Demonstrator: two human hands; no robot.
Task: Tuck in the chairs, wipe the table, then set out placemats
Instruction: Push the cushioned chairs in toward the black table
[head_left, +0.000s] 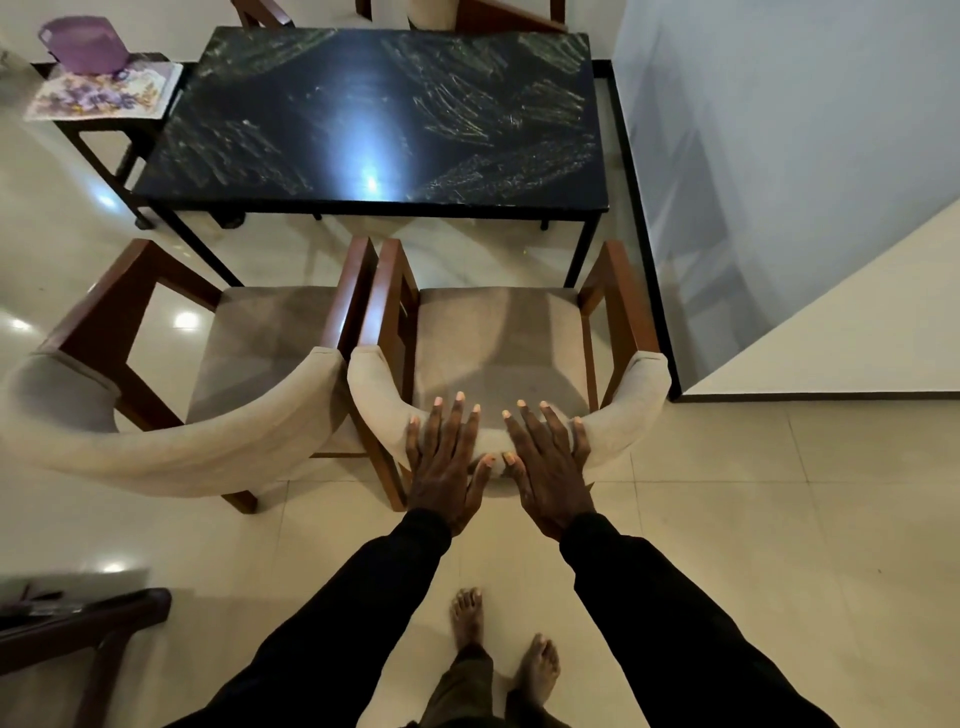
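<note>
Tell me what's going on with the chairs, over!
Left hand and right hand flat on right chair backrest, fingers straight. It and left chair not under table yet. Table leg close ahead.

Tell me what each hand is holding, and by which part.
Nothing is gripped: the left hand and right hand rest flat on the padded backrest of the right-side chair.

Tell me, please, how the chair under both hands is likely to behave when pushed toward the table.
The chair will probably slide readily, since the tiled floor looks glossy. Its solid wooden frame suggests it is stiff and fairly heavy. With the left hand and right hand pressing high on the backrest, it might tip forward.
</note>
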